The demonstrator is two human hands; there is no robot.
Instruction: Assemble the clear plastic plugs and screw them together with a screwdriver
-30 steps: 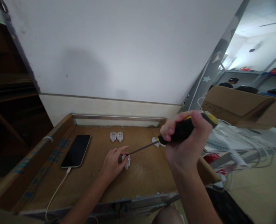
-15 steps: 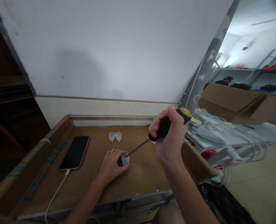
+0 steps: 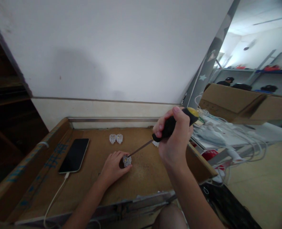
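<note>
The left hand (image 3: pixel 114 165) is closed on a small clear plastic piece (image 3: pixel 127 161), which sits on the brown table (image 3: pixel 150 175) at that hand's fingertips, thumb along the near side and fingers around the far side. It looks like a light, rigid moulding that would not give when squeezed; its smooth walls may be somewhat slippery, and thin edges could chip or crack if levered hard. The best hold is probably low on the outer sides, pinched between thumb and forefinger and pressed down, with skin kept off the top face where small brassy spots show. The right hand (image 3: pixel 175 136) is wrapped around the black-and-yellow handle of a screwdriver (image 3: pixel 168 128), whose shaft slants down toward the left hand, its tip at the piece's upper edge. The tool seems the heavier and stiffer of the two, with a thick handle best gripped in the full palm; a slip could carry the tip into the left fingers. Two similar pieces (image 3: pixel 116 138) lie beyond the left hand, and a phone (image 3: pixel 74 156) lies to its left.
</note>
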